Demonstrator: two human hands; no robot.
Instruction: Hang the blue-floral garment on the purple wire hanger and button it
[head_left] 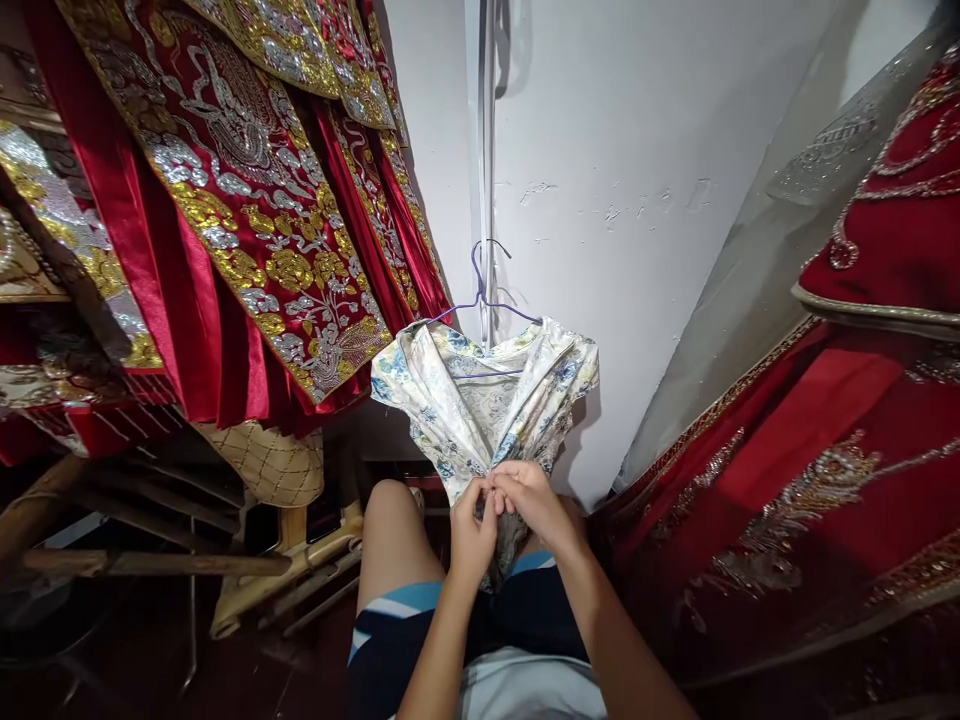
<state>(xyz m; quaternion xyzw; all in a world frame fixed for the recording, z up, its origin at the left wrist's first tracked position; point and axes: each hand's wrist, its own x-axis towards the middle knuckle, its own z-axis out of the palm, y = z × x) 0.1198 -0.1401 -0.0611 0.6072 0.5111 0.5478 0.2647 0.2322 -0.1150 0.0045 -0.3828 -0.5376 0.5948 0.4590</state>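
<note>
A white garment with blue and yellow flower print (439,415) hangs in front of me on a purple wire hanger (480,298). Its two front panels cross down to a point at the middle, where both my hands meet. My left hand (472,520) pinches the cloth there from the left. Beside it, touching, my right hand (525,500) is closed with its fingertips on the same spot. Whatever small part lies between the fingertips is hidden. The lower end of the garment hangs down between my knees.
Red costumes with gold and silver sequins (277,220) hang at the left, above a bamboo chair (157,565). Another beaded red garment (810,470) hangs close on the right. A thin white pole (484,150) runs down the white wall (615,110) behind the hanger.
</note>
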